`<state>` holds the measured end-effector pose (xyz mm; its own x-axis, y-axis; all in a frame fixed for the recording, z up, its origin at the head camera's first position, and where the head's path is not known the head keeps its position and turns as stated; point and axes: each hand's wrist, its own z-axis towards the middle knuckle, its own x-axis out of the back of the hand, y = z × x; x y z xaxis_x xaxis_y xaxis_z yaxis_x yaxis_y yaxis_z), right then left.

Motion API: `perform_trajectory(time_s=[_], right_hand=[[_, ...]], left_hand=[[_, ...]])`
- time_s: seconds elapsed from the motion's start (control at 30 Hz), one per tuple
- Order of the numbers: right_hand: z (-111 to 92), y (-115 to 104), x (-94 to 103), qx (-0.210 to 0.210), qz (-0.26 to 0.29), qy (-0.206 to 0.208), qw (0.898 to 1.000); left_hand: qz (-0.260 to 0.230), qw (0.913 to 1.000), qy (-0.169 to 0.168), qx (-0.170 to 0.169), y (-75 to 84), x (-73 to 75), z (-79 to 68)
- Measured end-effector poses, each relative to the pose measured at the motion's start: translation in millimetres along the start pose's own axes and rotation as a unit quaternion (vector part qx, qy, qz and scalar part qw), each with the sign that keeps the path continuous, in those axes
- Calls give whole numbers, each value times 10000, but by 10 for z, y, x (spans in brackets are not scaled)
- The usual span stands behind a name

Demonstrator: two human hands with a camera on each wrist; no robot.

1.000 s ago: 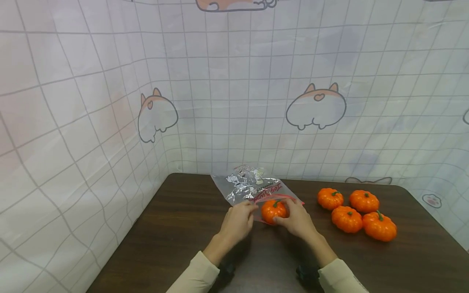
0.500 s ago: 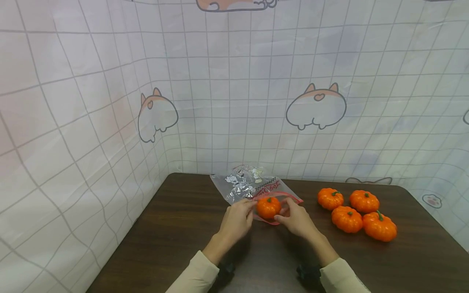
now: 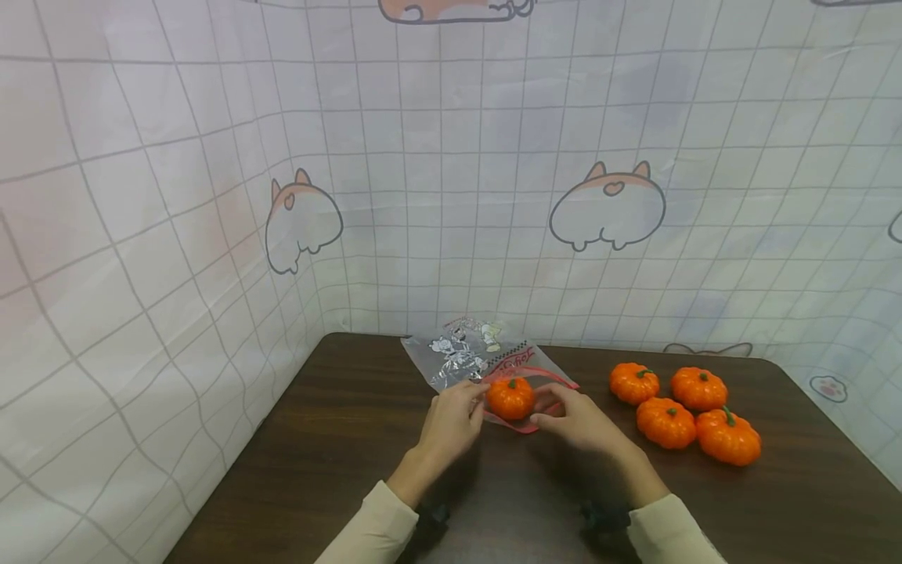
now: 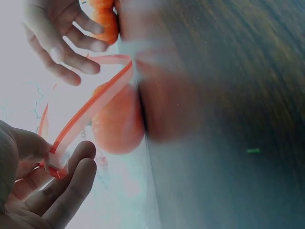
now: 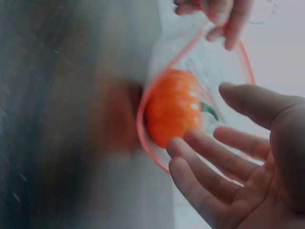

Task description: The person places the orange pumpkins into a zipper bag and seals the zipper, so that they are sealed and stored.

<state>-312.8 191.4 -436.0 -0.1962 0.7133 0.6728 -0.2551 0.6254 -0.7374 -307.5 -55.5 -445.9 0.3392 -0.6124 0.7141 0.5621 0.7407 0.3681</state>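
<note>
A small orange pumpkin (image 3: 510, 399) with a green stem sits in the mouth of a clear plastic zip bag (image 3: 461, 362) with a red-edged opening. My left hand (image 3: 452, 419) pinches a corner of the red zip edge (image 4: 90, 110) between thumb and fingers, as the left wrist view shows. The bag's mouth gapes around the pumpkin. My right hand (image 5: 238, 167) is just right of the pumpkin, fingers spread and relaxed, holding nothing; its fingertips are close to the pumpkin's side and the bag's rim.
Several more orange pumpkins (image 3: 665, 423) stand grouped on the right of the dark wooden table (image 3: 317, 470). A white grid-patterned cloth (image 3: 451, 196) with cartoon animals hangs behind and along the left side. The bag's far end lies near the table's back edge.
The pumpkin has moved left and slightly away, into the bag's mouth. My right hand has let go of it and drawn back a little. My left hand stays at the bag's edge.
</note>
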Motion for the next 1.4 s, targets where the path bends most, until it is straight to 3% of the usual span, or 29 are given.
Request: perform_trajectory(time_s=[0.23,0.57,0.7,1.0,1.4], right_hand=[[-147,1,316,153,67,51,9998],[-451,230,701,189,-498,1253,9907],[-563,338,874,78,-732,1488,9861],[-708,548,1175,-309,-864,1511,9843],[-759,746,1260,-708,-1107,963,9866]], left_hand=[[44,10000,51,-60,7,-4,10],[-14,9999,104,-27,-10,16,41],[-30,9999,88,37,-19,18,62],[-46,9999,96,14,-7,23,90],[-79,9999,67,-14,11,46,57]])
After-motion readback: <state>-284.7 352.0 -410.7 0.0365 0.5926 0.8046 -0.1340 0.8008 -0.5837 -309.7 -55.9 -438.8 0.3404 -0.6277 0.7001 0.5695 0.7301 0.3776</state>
